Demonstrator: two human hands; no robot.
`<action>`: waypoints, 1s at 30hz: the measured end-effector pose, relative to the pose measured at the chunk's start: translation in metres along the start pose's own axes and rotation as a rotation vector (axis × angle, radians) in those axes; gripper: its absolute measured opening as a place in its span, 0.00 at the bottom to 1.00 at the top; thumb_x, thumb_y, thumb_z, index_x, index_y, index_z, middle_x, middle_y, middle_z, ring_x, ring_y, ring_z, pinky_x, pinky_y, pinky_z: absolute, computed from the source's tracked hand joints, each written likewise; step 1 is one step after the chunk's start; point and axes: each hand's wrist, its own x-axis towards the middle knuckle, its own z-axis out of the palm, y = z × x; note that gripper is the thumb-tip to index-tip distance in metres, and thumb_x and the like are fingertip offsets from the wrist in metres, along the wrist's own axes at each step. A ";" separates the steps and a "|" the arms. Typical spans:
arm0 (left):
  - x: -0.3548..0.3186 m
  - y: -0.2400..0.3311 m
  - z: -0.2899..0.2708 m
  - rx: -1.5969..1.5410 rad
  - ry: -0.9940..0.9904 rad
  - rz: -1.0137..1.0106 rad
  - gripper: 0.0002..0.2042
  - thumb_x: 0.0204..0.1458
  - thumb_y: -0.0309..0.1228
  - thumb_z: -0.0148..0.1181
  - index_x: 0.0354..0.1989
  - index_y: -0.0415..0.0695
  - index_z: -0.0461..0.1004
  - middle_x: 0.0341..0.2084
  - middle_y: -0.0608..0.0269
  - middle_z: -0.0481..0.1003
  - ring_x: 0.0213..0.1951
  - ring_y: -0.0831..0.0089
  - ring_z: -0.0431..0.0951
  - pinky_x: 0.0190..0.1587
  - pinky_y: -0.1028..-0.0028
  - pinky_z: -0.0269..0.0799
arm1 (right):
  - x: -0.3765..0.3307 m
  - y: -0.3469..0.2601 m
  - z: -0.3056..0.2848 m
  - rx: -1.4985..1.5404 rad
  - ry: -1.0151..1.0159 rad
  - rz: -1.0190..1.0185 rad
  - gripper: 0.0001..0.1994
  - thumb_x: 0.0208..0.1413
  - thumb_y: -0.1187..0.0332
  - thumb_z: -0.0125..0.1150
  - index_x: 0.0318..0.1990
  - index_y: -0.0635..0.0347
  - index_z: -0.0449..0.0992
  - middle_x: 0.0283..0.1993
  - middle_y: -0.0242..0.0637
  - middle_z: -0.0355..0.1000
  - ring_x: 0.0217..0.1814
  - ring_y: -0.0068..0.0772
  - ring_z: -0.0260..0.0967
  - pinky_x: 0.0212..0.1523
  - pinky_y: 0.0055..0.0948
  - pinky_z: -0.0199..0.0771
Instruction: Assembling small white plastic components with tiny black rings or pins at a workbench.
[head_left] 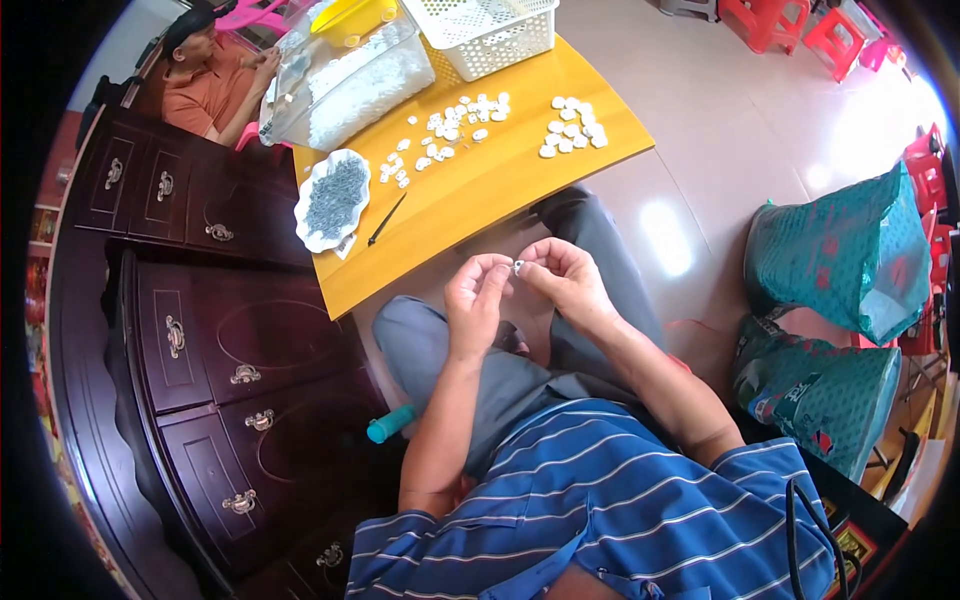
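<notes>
Over my lap, just off the table's near edge, my two hands meet fingertip to fingertip. A small white plastic piece (518, 268) is pinched between thumb and forefinger of my right hand (575, 285). Closed in a pinch, my left hand (476, 300) touches or nearly touches that piece; what its fingertips hold is too small to make out. On the table lie scattered small white pieces (433, 152) and a separate group of rounder white pieces (573, 140). A white scalloped dish (303, 222) holds many thin grey metal pins or nails (336, 195). Beside it rests a slim black pointed tool (386, 220).
The yellow table (450, 215) carries a clear bag of white pieces (370, 90), a yellow scoop (345, 14) and a white plastic basket (500, 40). A dark wooden cabinet (230, 340) stands left. Teal sacks (830, 255) stand right. Another person (215, 80) sits far left.
</notes>
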 end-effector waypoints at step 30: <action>0.003 0.002 0.001 0.147 -0.007 0.042 0.05 0.63 0.27 0.61 0.38 0.38 0.80 0.27 0.69 0.78 0.26 0.84 0.73 0.31 0.81 0.70 | 0.003 0.011 0.000 -0.178 0.041 -0.147 0.03 0.62 0.74 0.64 0.40 0.62 0.78 0.33 0.23 0.75 0.33 0.10 0.69 0.34 0.13 0.71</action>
